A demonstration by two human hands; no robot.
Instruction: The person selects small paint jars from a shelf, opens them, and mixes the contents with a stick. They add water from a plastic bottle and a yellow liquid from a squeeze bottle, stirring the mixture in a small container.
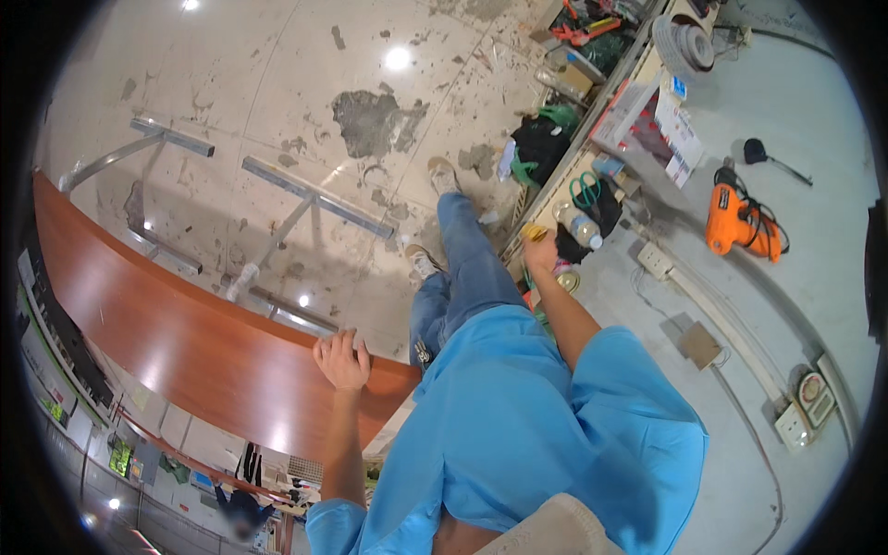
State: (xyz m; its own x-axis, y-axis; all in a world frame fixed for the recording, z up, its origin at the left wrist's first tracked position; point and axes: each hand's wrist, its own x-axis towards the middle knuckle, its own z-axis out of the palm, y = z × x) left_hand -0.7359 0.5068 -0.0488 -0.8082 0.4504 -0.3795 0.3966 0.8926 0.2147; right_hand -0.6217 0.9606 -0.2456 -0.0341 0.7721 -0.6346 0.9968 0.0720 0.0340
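Note:
My left hand (342, 359) lies on the edge of a reddish-brown wooden tabletop (203, 338), its fingers spread and resting over the rim. My right hand (540, 252) is closed on a small yellow object (534, 231) at the edge of the cluttered shelf on the right; its kind is hard to make out. Close beside that hand are a clear plastic bottle (585, 233), green-handled scissors (585, 191) and a black plastic bag (607, 211). A round tin (568, 277) sits just below the wrist, partly covered by the forearm.
Metal table legs (319, 199) stand on the stained tile floor (305, 74). Along the right wall are an orange heat gun (731, 222), an open carton (680, 139), a tape roll (686, 46) and a power strip (657, 261). A distant person (242, 511) is at lower left.

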